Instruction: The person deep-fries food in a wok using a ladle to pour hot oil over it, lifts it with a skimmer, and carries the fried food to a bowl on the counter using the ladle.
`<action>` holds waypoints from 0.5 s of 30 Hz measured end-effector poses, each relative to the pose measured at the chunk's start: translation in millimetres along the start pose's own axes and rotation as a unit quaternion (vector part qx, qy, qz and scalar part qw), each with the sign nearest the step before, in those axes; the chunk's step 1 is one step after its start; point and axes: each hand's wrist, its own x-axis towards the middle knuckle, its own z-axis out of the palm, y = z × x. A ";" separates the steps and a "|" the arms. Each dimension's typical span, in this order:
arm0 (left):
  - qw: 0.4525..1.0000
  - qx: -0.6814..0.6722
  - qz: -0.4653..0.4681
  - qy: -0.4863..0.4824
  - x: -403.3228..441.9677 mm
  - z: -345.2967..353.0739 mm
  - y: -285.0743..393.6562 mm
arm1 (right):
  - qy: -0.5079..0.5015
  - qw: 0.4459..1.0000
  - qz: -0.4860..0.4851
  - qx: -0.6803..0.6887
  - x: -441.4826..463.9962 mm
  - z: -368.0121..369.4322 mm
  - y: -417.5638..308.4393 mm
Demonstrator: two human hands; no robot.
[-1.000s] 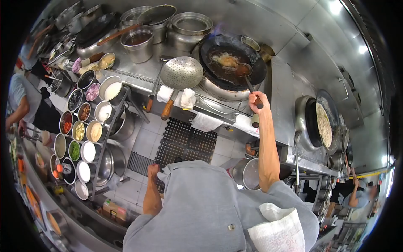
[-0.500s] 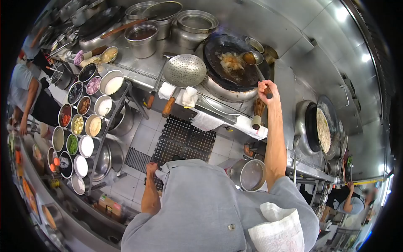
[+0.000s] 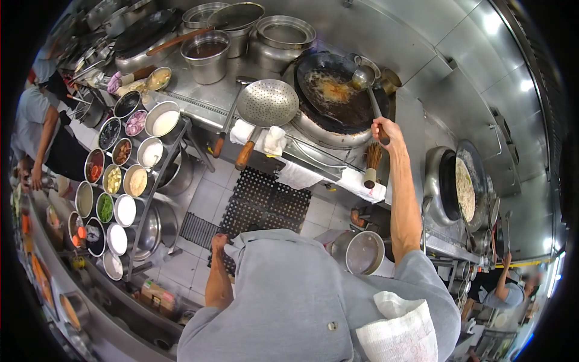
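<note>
My right hand (image 3: 389,133) is closed round the wooden handle of a ladle (image 3: 364,77). The ladle's bowl is over the right rim of a dark wok (image 3: 329,117). Browning, frothy food (image 3: 333,89) floats in the dark liquid in the wok. My left hand (image 3: 219,242) is low at my left side, fingers curled, beside the grey shirt; what it holds, if anything, is hidden. A bamboo brush (image 3: 373,158) hangs just below my right hand. Left of the wok, a perforated strainer (image 3: 267,104) rests on the counter edge.
Several ingredient tins fill a rack (image 3: 140,232) on the left. Large metal pots (image 3: 283,36) stand behind the counter. A second wok (image 3: 464,187) with pale food is at right. Below is a metal pot (image 3: 363,253). Other people (image 3: 37,120) work at both sides.
The ladle has moved up and right, away from the food, and its bowl has turned. The food has spread and become frothier. My left hand stays low.
</note>
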 end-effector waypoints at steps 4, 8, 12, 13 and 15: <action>1.000 -0.015 -0.022 -0.017 3.8 -2.0 -1.9 | 0.077 0.971 -0.068 -0.215 -0.1 -9.0 16.4; 1.000 0.004 -0.001 0.005 -0.8 -4.6 1.2 | 0.125 0.929 -0.096 -0.334 4.2 -17.1 43.4; 0.991 -0.068 0.089 -0.072 6.9 -14.4 -4.7 | 0.095 0.994 0.001 -0.061 -4.0 -11.5 62.6; 0.991 -0.065 0.091 -0.076 13.1 -16.4 -6.9 | 0.049 0.998 0.010 0.032 -8.5 -11.3 64.6; 0.977 -0.031 0.177 -0.112 14.5 -22.9 -0.7 | 0.008 0.987 0.046 0.153 -12.0 -10.5 65.5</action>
